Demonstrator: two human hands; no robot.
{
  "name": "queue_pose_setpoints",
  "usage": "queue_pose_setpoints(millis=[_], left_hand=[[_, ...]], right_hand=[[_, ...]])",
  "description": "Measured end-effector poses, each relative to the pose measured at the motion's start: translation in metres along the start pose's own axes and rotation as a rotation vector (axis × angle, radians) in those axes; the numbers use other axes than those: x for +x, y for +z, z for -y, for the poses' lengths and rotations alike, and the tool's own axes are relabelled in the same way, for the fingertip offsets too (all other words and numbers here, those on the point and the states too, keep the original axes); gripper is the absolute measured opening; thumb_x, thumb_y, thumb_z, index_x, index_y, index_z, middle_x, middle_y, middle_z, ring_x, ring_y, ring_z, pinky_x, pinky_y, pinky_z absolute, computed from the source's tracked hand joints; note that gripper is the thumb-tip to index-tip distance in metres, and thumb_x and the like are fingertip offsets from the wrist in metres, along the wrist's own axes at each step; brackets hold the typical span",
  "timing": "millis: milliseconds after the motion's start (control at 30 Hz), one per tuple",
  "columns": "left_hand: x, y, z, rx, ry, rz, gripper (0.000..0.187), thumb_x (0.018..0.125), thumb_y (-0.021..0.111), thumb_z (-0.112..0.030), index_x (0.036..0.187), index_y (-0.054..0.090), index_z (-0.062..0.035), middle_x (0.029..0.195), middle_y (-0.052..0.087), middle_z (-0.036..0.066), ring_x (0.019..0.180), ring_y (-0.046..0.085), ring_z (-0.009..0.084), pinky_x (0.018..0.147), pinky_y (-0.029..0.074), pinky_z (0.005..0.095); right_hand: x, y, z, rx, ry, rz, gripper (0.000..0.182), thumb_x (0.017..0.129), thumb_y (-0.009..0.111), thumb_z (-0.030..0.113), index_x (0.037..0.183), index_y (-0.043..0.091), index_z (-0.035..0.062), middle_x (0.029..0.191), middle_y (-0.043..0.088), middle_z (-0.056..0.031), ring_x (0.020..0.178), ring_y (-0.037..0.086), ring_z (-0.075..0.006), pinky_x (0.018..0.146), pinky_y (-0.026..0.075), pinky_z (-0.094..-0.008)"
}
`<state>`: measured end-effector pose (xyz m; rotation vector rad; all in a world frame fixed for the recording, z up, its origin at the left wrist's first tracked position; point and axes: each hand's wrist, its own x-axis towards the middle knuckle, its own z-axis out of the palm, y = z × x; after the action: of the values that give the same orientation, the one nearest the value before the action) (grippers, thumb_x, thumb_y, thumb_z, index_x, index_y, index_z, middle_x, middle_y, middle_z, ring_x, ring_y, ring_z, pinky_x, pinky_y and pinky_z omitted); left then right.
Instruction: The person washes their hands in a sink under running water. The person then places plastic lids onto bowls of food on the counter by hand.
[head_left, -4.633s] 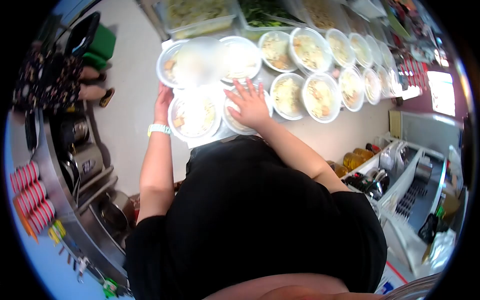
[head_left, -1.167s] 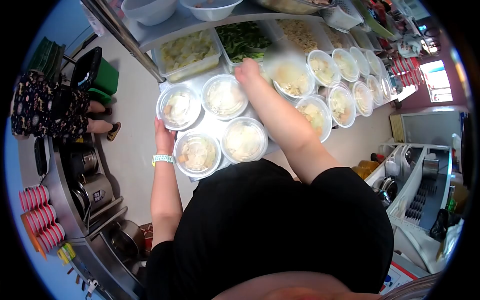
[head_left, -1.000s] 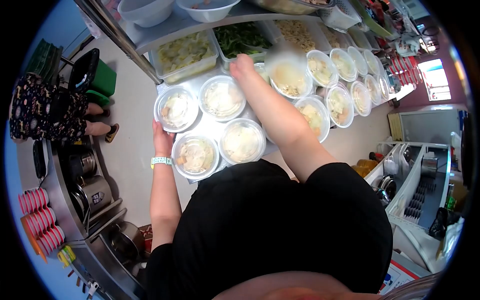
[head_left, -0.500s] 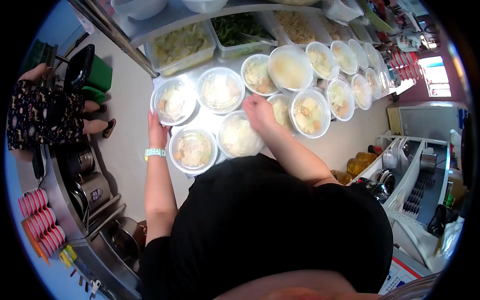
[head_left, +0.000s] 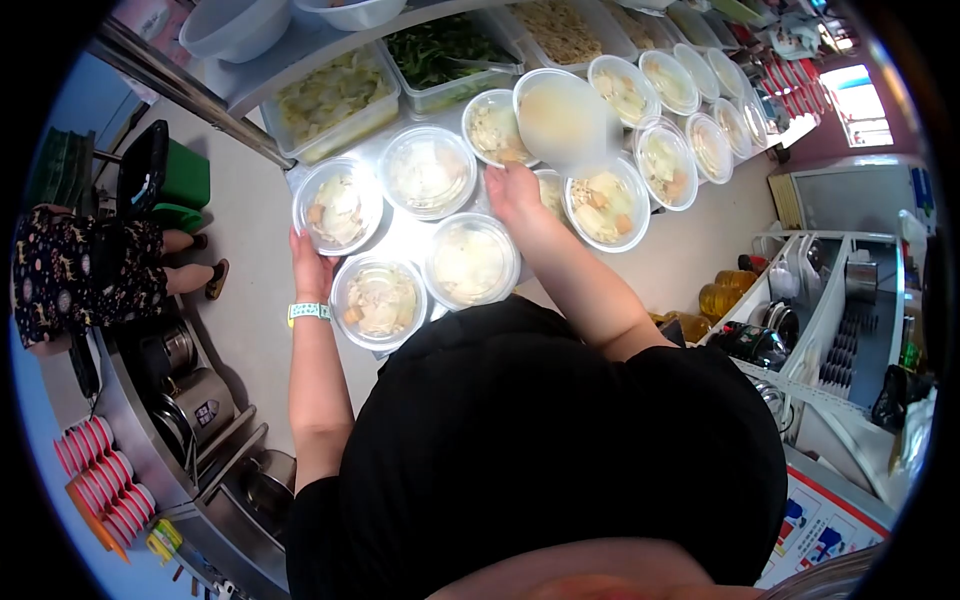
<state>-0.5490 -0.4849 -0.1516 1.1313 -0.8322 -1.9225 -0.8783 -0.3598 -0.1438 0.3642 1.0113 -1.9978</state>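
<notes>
At the counter's left edge, my left hand (head_left: 312, 268) has its fingers closed on the lower rim of a round clear bowl (head_left: 338, 206) of pale food. My right hand (head_left: 513, 192) is closed, its curled fingertips on the near rim of another food bowl (head_left: 496, 128). Between my hands are a bowl (head_left: 430, 172), one nearer me (head_left: 472, 260) and one at lower left (head_left: 379, 300). A large, cloudy, partly blurred round container (head_left: 567, 122) overlaps bowls beyond my right hand. Below it lies a bowl with orange pieces (head_left: 606, 208).
Tubs of chopped vegetables (head_left: 335, 95), leafy greens (head_left: 450, 50) and crumbly brown food (head_left: 560, 32) line the far side. Several more bowls (head_left: 666, 165) run right. A person in a patterned garment (head_left: 85, 265) stands left, near a green bin (head_left: 180, 170). A metal post (head_left: 200, 95) rises at upper left.
The view has shifted, so the counter and bowls appear higher and further left. My right hand has moved forward, up to the rim of the bowl ahead. My left hand remains at the left bowl.
</notes>
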Motion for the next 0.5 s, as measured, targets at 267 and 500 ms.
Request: queue_pose_setpoints(millis=[267,500], left_hand=[[0.003,0.014,-0.004,0.059,-0.025,0.013,0.046,0.104,0.024,-0.023,0.148,0.014,-0.0164,0.144,0.036,0.016,0.124,0.05,0.0316,0.095,0.052,0.0453],[0.002,-0.022,-0.003,0.131,-0.025,0.096,0.055,0.103,0.034,-0.041,0.148,0.023,-0.0111,0.146,0.04,0.008,0.133,0.04,0.0235,0.105,0.04,0.0396]], right_hand=[[0.002,0.014,0.007,0.014,0.018,-0.086,0.044,0.097,0.039,0.008,0.137,0.029,-0.0066,0.139,0.034,-0.0261,0.131,0.037,-0.0356,0.11,0.035,-0.041],[-0.051,0.008,0.029,-0.286,0.129,0.101,0.045,0.098,0.04,0.009,0.138,0.029,-0.0093,0.141,0.034,-0.028,0.128,0.042,-0.0341,0.108,0.038,-0.0392]])
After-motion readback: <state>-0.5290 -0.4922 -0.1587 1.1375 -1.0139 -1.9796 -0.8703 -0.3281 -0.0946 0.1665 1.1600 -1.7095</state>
